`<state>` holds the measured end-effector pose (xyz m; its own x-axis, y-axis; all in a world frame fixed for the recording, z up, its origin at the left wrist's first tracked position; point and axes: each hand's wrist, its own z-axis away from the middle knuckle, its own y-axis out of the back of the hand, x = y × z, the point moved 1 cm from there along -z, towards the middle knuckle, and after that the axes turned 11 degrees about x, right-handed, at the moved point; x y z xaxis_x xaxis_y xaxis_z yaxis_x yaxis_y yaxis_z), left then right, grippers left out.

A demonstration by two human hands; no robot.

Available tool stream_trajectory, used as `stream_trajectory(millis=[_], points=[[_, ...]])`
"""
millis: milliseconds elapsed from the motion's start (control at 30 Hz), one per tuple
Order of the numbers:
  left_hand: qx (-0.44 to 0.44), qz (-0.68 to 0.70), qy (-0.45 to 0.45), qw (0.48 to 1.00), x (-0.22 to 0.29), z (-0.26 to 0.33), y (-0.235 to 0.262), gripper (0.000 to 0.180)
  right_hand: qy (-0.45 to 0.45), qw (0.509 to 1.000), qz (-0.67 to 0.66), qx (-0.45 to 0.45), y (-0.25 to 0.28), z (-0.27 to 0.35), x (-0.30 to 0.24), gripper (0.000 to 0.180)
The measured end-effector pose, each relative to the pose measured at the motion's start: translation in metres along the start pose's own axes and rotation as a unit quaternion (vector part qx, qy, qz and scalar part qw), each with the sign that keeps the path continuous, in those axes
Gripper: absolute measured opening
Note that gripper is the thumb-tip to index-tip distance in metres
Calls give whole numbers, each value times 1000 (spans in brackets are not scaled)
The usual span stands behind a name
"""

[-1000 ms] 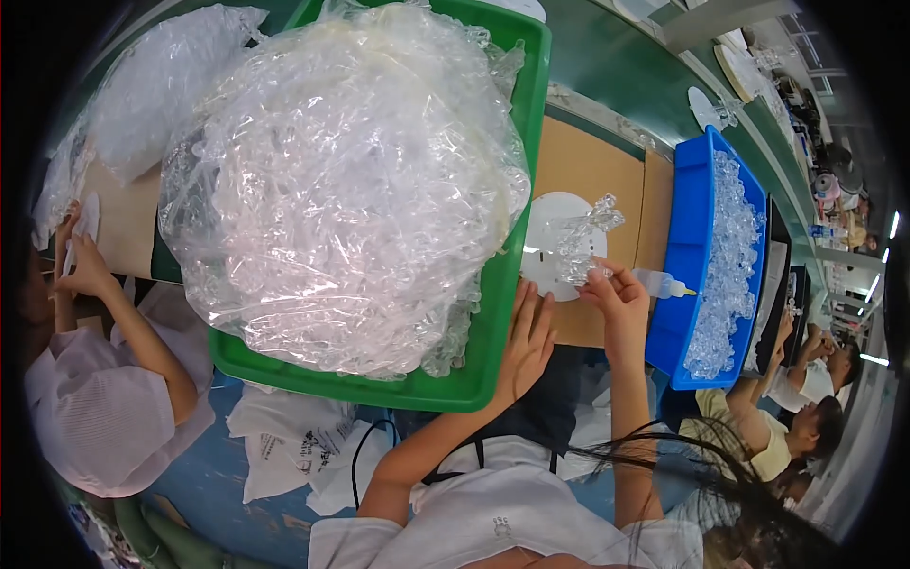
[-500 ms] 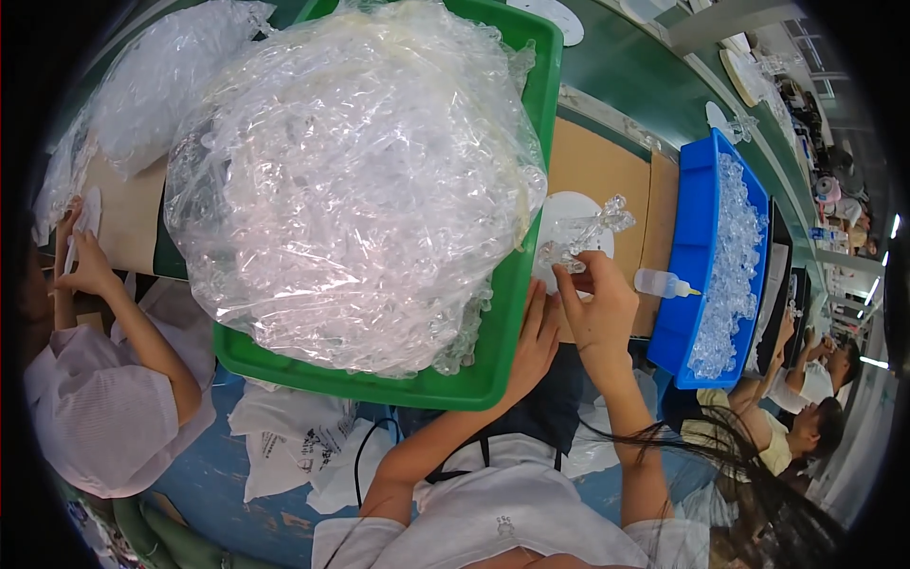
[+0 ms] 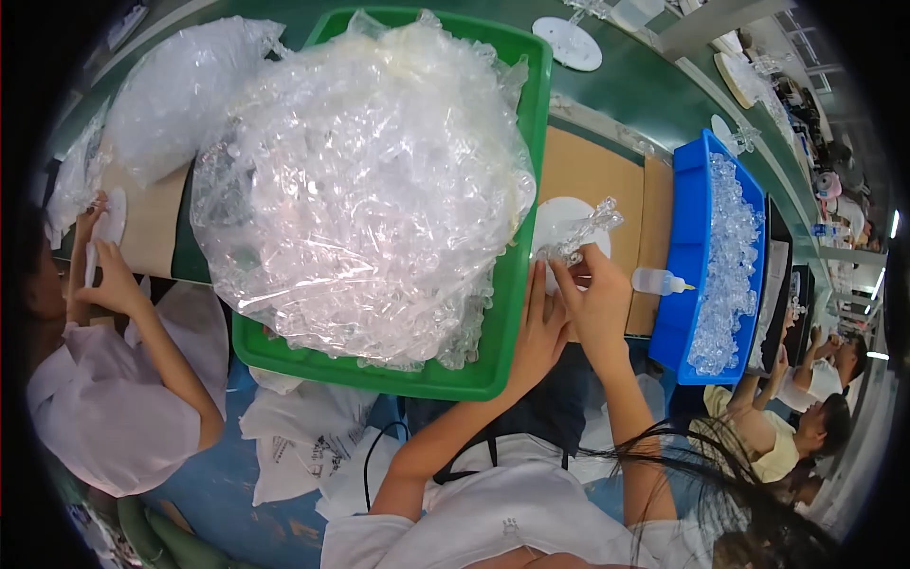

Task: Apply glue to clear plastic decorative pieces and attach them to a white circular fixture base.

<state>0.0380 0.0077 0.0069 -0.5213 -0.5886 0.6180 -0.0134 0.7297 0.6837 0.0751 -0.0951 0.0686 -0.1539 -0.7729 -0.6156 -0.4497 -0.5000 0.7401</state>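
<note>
A clear plastic piece [image 3: 595,223] with a knobbed end is held tilted above a white round disc [image 3: 559,211] on the brown board. My right hand [image 3: 601,299] pinches its near end between thumb and fingers. Close beside, my left hand [image 3: 538,334] has its fingertips together at the same end, partly hidden by the green tray [image 3: 488,365]. In that tray sits a large clear bag [image 3: 370,190] heaped with transparent plastic parts. To the right of my right hand lies a small bottle [image 3: 656,282] with a yellow nozzle tip.
A blue bin [image 3: 675,318] of clear parts stands at the right. Another white disc [image 3: 567,44] lies on the green table at the back. At the left, a person [image 3: 123,389] works beside another clear bag [image 3: 185,95]. White bags [image 3: 299,441] lie below the table.
The view has shifted slightly, so the tray and bag appear a little differently placed. Both hands stay together at the clear piece, which has tilted slightly.
</note>
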Motion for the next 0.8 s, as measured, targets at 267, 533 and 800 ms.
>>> stream_trajectory(millis=[267,533,800], points=[[-2,-4,20,1000,3,5,-18,62,63,985,55,-148,48,-30,15,29],[20,-61,-26,998,0,6,-10,52,378,880,243,155,19,-345,62,56],[29,-61,-26,997,0,15,-16,48,303,921,239,-44,-5,-413,73,14]])
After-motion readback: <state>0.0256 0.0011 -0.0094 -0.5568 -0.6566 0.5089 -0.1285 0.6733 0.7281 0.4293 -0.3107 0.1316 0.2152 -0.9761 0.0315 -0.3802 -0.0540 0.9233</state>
